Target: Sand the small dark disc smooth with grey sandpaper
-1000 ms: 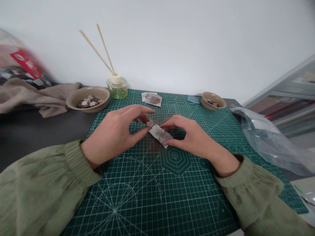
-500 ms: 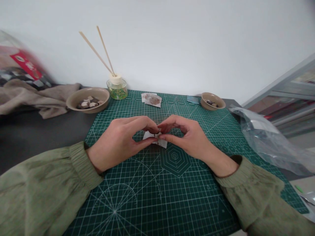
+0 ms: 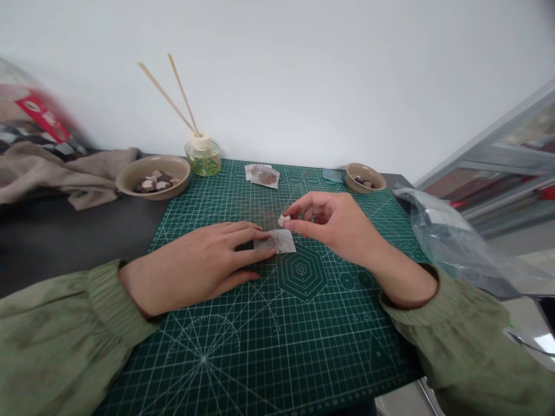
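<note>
My right hand (image 3: 332, 222) pinches a small whitish stone-like piece (image 3: 284, 220) between thumb and fingertips, just above the mat. Below it, a smudged white piece of paper (image 3: 284, 240) lies on the green cutting mat (image 3: 255, 346). The fingers of my left hand (image 3: 208, 260) are stretched out, and their tips press on the left part of that paper, covering some of it. Faint brownish dust (image 3: 260, 212) shows on the mat behind the paper.
At the back left stand a bowl of pale and dark pieces (image 3: 125, 184) and a reed diffuser (image 3: 203, 156). Brown-stained paper squares (image 3: 265, 176) lie at the back. A smaller bowl (image 3: 377, 184), a blue-grey sheet (image 3: 332, 175) and a clear plastic bag (image 3: 451, 237) are right.
Both hands were together around the small piece above the paper. My left hand has let go and flattened onto the paper, while my right hand has lifted the piece slightly away.
</note>
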Available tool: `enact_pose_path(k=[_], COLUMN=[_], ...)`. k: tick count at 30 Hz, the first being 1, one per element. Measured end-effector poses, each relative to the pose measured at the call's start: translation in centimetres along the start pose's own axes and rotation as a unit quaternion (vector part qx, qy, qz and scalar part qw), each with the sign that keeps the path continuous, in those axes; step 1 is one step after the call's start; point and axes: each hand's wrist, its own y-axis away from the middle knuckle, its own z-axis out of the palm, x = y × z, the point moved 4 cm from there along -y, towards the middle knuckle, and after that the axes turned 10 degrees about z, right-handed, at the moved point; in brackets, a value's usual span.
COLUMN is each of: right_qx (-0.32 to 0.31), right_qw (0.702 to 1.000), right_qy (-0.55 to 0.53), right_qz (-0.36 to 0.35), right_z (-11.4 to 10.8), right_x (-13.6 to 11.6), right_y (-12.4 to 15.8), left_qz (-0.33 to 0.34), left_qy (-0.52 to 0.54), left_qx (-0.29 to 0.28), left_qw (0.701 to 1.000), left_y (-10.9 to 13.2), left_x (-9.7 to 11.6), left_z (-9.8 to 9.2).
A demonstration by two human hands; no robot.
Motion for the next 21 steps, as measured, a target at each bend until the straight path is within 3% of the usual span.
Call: enact_pose_path(k=[4,8,16,21], right_qx=[-0.021,-0.027,-0.022,-0.021], right_qw=[0.997,0.995,0.988,0.985], right_qy=[0.048,0.063,0.109,0.128], right_qz=[-0.053,-0.078,-0.104,-0.117], right_z=[1.8,2.1,1.9,2.1], right_x=[1.4,2.5,1.7,1.5], right_y=[-0.3,0.1,0.9,1.0], left_qz=[0.004,0.003,-0.055,-0.049], left_qy=[-0.005,-0.014,0.014,0.017], left_qx=[-0.008,0.0,0.015,0.021], left_qw=[1.0,1.0,0.998,0.998], left_y=[0.4,0.7,1.3,1.1], left_x=[-0.2,0.0,-0.2,0.0], left_z=[0.2,0.1,0.5,0.6])
